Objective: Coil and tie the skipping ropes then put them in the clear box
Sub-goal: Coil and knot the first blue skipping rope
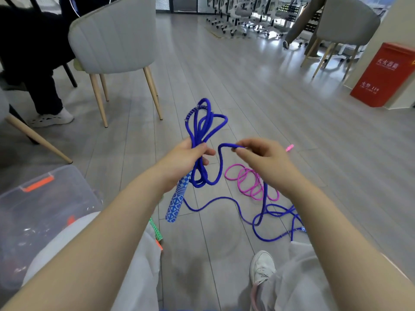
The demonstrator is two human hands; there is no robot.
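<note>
Head view: left hand (188, 153) clamps blue rope (203, 129) loops; right hand (260, 158) pinches strand beside; keep loops even, tension light.

The blue skipping rope (203, 133) looks like matt braided cord, and its blue-and-white patterned handle (177, 202) seems wrapped in a grippy matt cover. The pink rope (251, 181) on the floor looks smoother, kinda plasticky. Clear plastic box (47, 203) is glossy, grey wood-look plank floor (258, 90) has a soft sheen.

Purple rope (203, 131), blue-and-white diamond-patterned handle (177, 202), pink rope (251, 182), red box (384, 75), orange-latched clear box (38, 203)
</note>
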